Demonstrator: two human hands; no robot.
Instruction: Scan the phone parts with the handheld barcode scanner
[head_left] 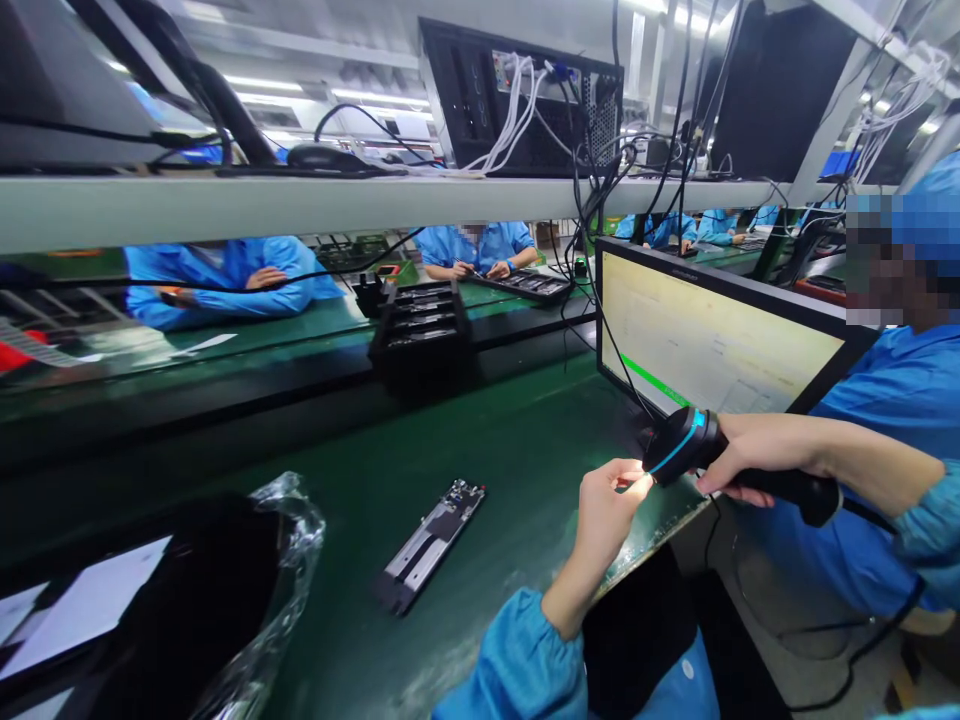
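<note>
- The left hand [606, 512] is reaching out from a blue sleeve over the near edge of the green table [525, 440], thumb and fingertips pinched narrowly on a small piece [624, 484] that is too small to make out.
- The right hand is not showing in this view.
- A co-worker's hand [739, 455], coming in from the right, is wrapping around a black handheld scanner [686, 442] with a blue band.
- The scanner is lying with its long axis running left to right. Its head is pointing left at the pinched piece and just beside it, while its handle is trailing right and slightly down to a cable.
- One monitor [720, 345] is standing directly behind the scanner and both hands, its screen glowing pale with a green bar at the lower left.
- One slim, long part [431, 545] is lying flat on the table well left of the hands, its long axis slanting from near left to far right.
- One black stack wrapped in clear plastic [202, 590] is sitting at the near left corner, with white labels on top.
- One stack of black trays [420, 335] is standing farther back, near the middle.
- One shelf [300, 205] is crossing overhead, carrying a computer case [517, 95] and hanging cables that are dropping in front of the monitor's left edge.
- At least three people in blue are working along the far side.
</note>
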